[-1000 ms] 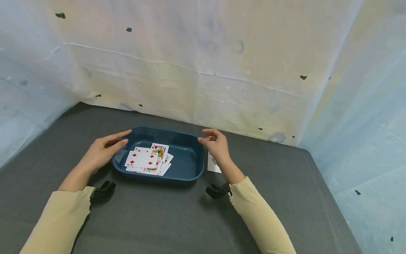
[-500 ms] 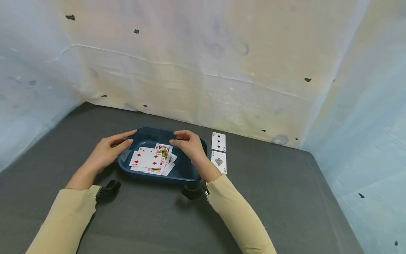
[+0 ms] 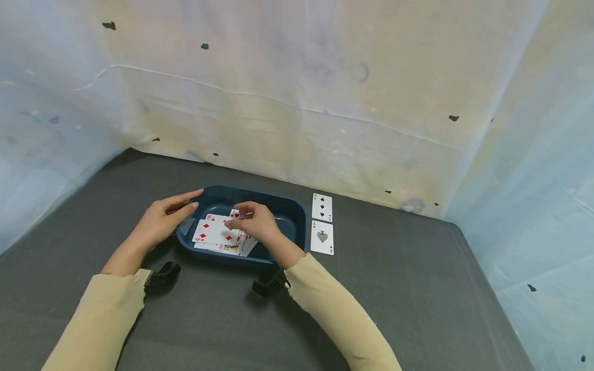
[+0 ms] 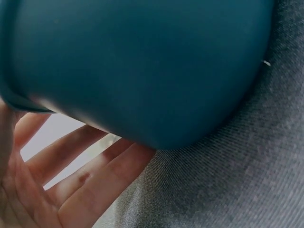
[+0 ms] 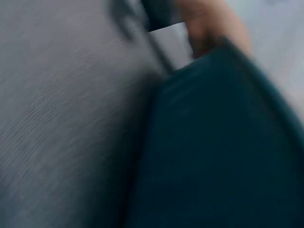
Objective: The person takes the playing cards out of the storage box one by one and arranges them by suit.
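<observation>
A dark blue tray [image 3: 283, 206] stands on the grey cloth, several overlapping playing cards lying in its left half. On top is a white diamond card [image 3: 213, 232]. My left hand [image 3: 160, 221] holds the tray's left end, its thumb over the rim and, in the left wrist view, fingers [image 4: 95, 185] against the outer wall. My right hand [image 3: 257, 222] is over the pile, thumb tip at the diamond card and fingers covering part of a heart card [image 3: 235, 212]. Whether it touches them is unclear. The right wrist view is blurred; the tray wall [image 5: 213, 142] hides most of that hand.
Two face-up cards lie just right of the tray: a three of spades [image 3: 322, 207] behind an ace of spades [image 3: 322, 238]. A pale cloth backdrop [image 3: 287, 129] rises behind the grey cloth surface [image 3: 394, 288] and at both sides.
My right hand has moved left, from beside the spade cards across the tray to the pile. The spade cards are now uncovered. My left hand stays at the tray's left end.
</observation>
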The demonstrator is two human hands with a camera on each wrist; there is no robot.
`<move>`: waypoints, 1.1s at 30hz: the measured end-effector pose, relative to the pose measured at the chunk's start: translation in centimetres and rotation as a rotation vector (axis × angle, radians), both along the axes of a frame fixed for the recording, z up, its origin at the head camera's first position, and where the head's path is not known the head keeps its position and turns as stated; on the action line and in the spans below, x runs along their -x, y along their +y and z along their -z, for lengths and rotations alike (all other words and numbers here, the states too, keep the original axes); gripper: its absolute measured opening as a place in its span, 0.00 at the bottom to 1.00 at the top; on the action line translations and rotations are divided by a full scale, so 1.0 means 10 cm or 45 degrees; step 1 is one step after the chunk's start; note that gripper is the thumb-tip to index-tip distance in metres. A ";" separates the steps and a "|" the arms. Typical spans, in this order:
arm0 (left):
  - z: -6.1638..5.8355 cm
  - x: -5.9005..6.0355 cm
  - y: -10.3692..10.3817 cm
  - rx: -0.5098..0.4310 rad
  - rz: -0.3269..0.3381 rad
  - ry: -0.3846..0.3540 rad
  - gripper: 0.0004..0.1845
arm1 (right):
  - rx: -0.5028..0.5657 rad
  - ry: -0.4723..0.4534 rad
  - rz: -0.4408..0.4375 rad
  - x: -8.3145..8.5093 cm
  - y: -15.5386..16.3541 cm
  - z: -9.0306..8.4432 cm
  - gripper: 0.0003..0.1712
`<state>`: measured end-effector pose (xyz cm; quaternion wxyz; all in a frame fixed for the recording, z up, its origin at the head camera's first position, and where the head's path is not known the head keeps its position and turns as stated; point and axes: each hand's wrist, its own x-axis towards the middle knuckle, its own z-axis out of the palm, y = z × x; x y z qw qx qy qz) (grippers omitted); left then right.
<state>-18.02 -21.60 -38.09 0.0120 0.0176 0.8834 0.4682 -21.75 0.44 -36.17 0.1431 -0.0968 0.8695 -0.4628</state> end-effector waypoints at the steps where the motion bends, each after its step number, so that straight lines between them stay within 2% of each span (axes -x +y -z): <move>1: 0.00 0.00 0.00 -0.003 -0.001 -0.005 0.30 | -0.044 0.021 -0.043 0.00 -0.01 0.02 0.27; 6: -0.01 -0.01 -0.01 -0.021 0.006 0.000 0.30 | -0.280 0.184 -0.288 -0.01 -0.06 0.07 0.31; 11: -0.01 -0.02 -0.03 -0.029 0.011 0.021 0.30 | -0.431 0.290 -0.404 -0.03 -0.07 0.09 0.34; 16: 0.00 -0.02 -0.03 -0.021 0.001 0.011 0.30 | -0.506 0.229 -0.361 -0.04 -0.08 0.07 0.35; 21: 0.00 -0.03 -0.04 -0.030 0.004 0.003 0.30 | -0.544 0.085 -0.233 -0.05 -0.08 0.05 0.32; 24: 0.01 -0.04 -0.05 -0.036 0.002 -0.002 0.30 | -0.531 0.051 -0.157 -0.06 -0.05 0.03 0.30; 28: 0.01 -0.04 -0.04 -0.031 0.004 0.001 0.30 | -0.480 0.081 -0.091 -0.09 0.05 -0.01 0.29; 33: 0.00 -0.03 -0.03 -0.020 -0.001 -0.003 0.30 | -0.231 0.112 -0.044 -0.10 0.26 -0.06 0.38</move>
